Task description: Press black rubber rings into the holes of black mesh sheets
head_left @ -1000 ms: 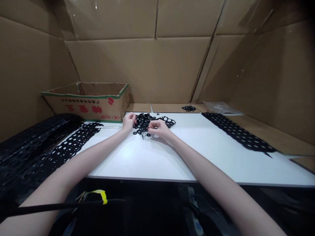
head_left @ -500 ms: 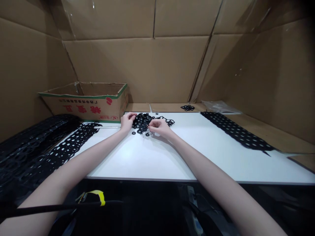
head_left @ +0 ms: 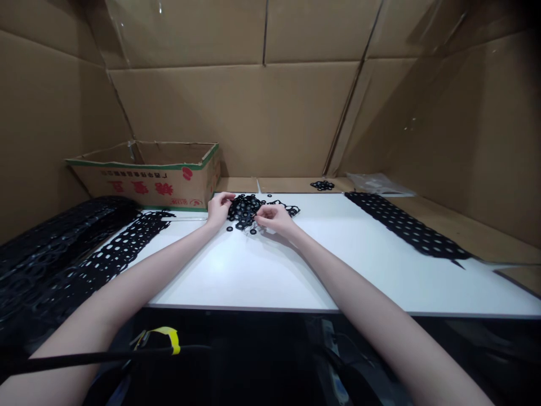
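A heap of small black rubber rings [head_left: 244, 208] lies at the far middle of the white table [head_left: 296, 265]. My left hand [head_left: 218, 208] rests against the heap's left edge with its fingers curled onto the rings. My right hand [head_left: 273, 217] sits at the heap's right side, fingers pinched together on rings I can barely make out. A punched black rubber sheet piece [head_left: 287, 210] lies under the heap, just behind my right hand.
A long perforated black strip [head_left: 406, 226] lies on the table's right. More perforated sheets [head_left: 84, 248] pile up at the left. An open cardboard box [head_left: 147, 172] stands at the back left. A small ring pile [head_left: 322, 185] and a plastic bag [head_left: 378, 183] lie behind. Cardboard walls surround everything.
Both hands stay at the ring heap with only slight finger shifts. The view has drifted a little.
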